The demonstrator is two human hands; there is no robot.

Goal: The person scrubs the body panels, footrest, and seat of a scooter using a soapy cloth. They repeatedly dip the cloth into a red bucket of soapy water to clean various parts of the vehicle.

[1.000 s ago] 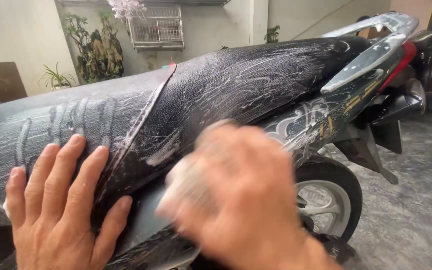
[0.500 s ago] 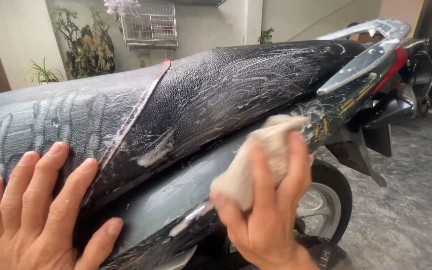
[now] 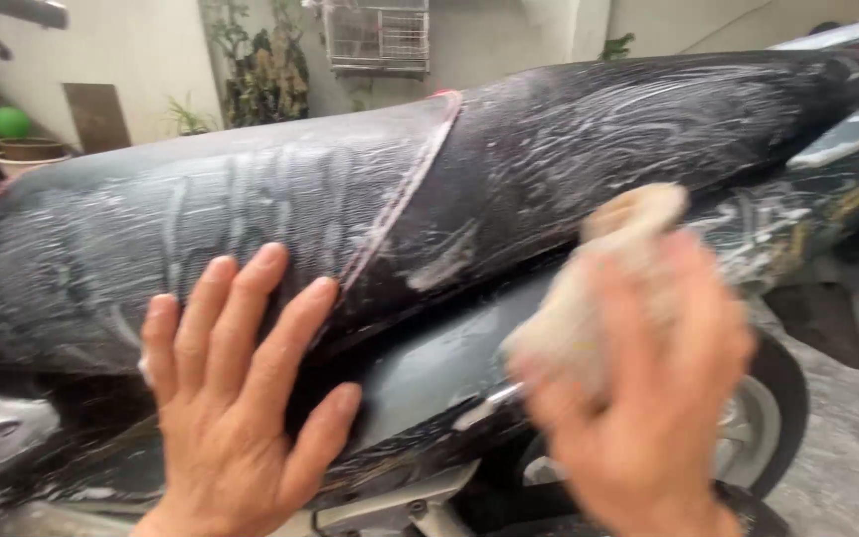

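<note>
A black scooter seat (image 3: 549, 149) streaked with soap foam fills the head view. My left hand (image 3: 241, 398) lies flat with fingers spread against the seat's lower side, near the pink seam (image 3: 405, 194). My right hand (image 3: 638, 398), blurred by motion, grips a pale beige cloth (image 3: 599, 268) and presses it on the dark side panel (image 3: 429, 368) just below the seat edge.
The rear wheel (image 3: 763, 428) shows behind my right hand, above rough concrete ground (image 3: 847, 447). A silver grab rail (image 3: 847, 134) runs at the right. Potted plants (image 3: 251, 80), a wire cage (image 3: 380, 35) and a green ball (image 3: 9, 121) stand along the back wall.
The view has swung left, so more of the seat's front shows. My right hand with the cloth slid along the side panel. My left hand stays pressed on the seat.
</note>
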